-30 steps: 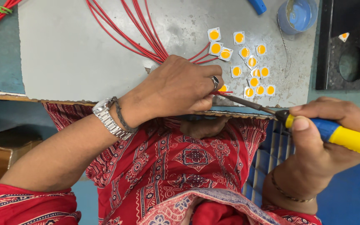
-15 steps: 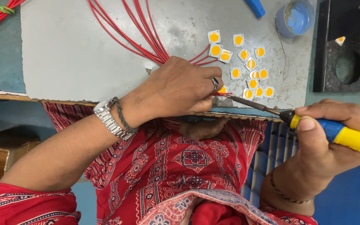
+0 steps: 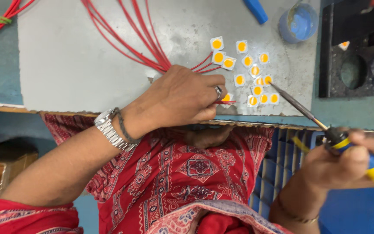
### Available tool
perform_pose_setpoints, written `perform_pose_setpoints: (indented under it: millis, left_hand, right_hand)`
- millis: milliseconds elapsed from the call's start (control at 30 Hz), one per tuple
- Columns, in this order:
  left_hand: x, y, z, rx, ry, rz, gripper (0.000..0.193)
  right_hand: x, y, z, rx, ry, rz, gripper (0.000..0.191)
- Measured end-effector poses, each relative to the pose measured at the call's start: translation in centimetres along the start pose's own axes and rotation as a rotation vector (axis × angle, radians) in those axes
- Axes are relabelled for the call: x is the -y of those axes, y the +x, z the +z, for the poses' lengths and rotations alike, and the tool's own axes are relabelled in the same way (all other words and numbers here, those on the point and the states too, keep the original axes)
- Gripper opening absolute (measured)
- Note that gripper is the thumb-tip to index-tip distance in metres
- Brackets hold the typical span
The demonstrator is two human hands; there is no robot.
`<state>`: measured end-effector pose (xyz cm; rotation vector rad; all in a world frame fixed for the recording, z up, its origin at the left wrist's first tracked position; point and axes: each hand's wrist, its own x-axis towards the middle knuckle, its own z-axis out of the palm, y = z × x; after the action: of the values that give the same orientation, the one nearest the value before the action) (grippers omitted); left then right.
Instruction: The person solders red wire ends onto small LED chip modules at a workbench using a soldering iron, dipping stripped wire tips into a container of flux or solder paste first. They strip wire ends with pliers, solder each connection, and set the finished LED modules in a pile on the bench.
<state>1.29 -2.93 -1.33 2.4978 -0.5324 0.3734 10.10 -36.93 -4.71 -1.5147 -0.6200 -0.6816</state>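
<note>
Surface edge: the left hand (image 3: 182, 97) sits right at the near rim of the grey surface (image 3: 66, 65).
Open room: bare grey to the left of the red wires (image 3: 126, 34).
Left hand: palm down, fingers pinching a wire end onto a yellow chip (image 3: 227, 98).
Right hand (image 3: 347, 164): off the edge, fingers wrapped round the soldering iron (image 3: 308, 112), tip near the chip cluster (image 3: 256, 78).

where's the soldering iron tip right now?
Head view, right of centre: the soldering iron tip hovers over the cluster of small square chips, right of the left hand; the right hand holds the yellow handle.
</note>
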Motion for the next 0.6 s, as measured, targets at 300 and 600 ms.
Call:
perform_pose_setpoints:
  millis: [300,600]
  left_hand:
    - [-0.6,0.4,-0.1,0.047,0.013,-0.071,0.018]
    - [-0.6,0.3,0.1,0.022,0.01,-0.091,0.016]
  right_hand:
    - [-1.5,-9.3,-4.3,0.019,-0.359,-0.118,0.045]
    - [-1.6,-11.2,-3.5,0.286,-0.465,-0.142,0.033]
